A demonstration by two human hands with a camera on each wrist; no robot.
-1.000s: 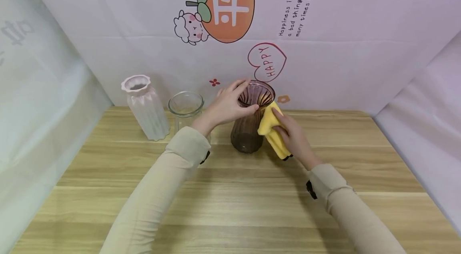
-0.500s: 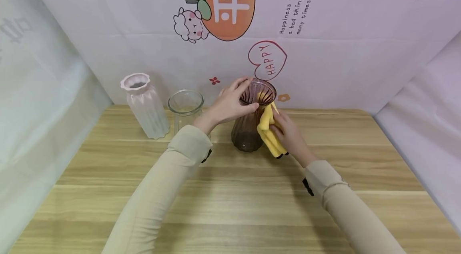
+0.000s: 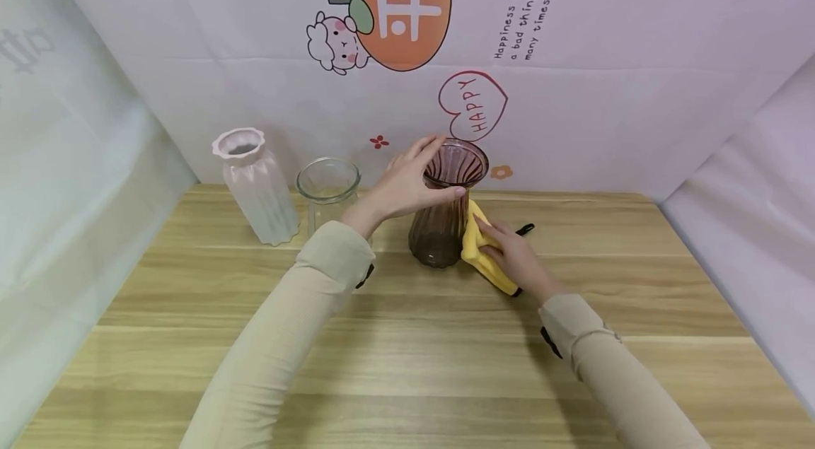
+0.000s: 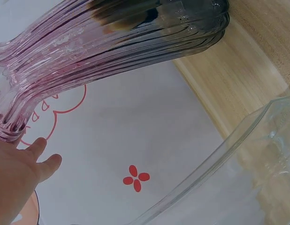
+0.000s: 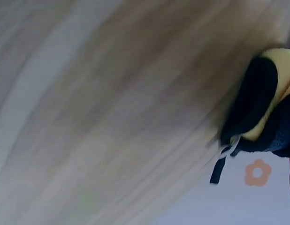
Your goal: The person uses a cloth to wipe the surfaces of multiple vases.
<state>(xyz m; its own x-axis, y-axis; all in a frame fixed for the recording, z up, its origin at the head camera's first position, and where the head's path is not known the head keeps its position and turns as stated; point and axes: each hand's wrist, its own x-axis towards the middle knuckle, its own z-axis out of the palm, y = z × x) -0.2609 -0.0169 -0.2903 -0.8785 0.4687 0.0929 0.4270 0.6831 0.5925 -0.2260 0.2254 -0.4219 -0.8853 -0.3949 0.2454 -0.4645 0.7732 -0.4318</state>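
A purple ribbed glass vase [image 3: 439, 230] stands upright on the wooden table near the back. My left hand [image 3: 407, 184] grips it around the neck just under the flared rim, thumb in front and fingers behind. In the left wrist view the vase [image 4: 112, 47] slants across the top, with part of my left hand [image 4: 16, 176] at its neck. My right hand [image 3: 516, 254] holds a folded yellow cloth [image 3: 477, 240] against the vase's right side. The right wrist view shows the cloth's dark edging [image 5: 253, 101] and a hanging loop; most of that hand is out of frame.
Left of my left hand stands a clear glass vase [image 3: 327, 184], partly hidden by my wrist. Farther left is a pale pink-white pleated vase [image 3: 261, 187]. A printed white backdrop [image 3: 573, 124] rises behind the wooden table [image 3: 407, 364].
My right hand has moved the cloth from near the vase's rim down along its right side. The cloth's dark loop now shows behind that hand. My left hand keeps its hold on the neck.
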